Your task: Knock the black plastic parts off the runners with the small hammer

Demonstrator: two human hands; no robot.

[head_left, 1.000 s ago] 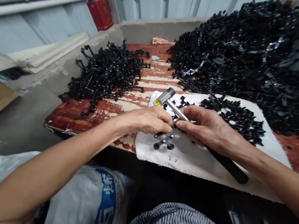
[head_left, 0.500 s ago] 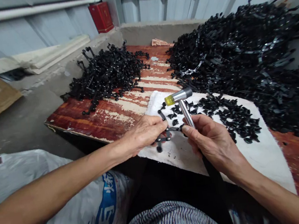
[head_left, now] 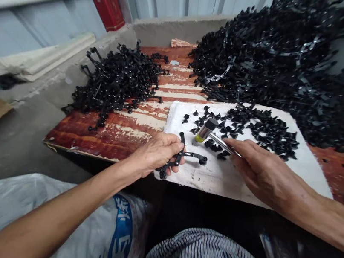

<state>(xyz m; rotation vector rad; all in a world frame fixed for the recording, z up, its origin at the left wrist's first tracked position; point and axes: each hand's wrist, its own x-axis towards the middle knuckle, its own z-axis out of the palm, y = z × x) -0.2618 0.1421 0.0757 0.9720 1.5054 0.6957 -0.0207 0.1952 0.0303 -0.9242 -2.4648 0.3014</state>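
Observation:
My left hand (head_left: 156, 153) is closed on a black metal bracket (head_left: 181, 158) with round ends, holding it at the near edge of a white pad (head_left: 218, 178). My right hand (head_left: 262, 171) grips a small hammer (head_left: 209, 131) by its shaft. The hammer's silver head with a yellow tip lies low over the pad, among several small black clips (head_left: 256, 127). The hammer's handle is hidden under my right hand.
A worn red board (head_left: 111, 131) carries a small heap of black brackets (head_left: 116, 81) at the back left and a large heap (head_left: 280, 56) at the right. A white printed sack (head_left: 89, 249) lies at the lower left. A red box (head_left: 106, 11) stands by the wall.
The hammer head has dropped from upright to low over the pad. My left hand has turned the bracket and pulled it slightly toward the pad's near edge.

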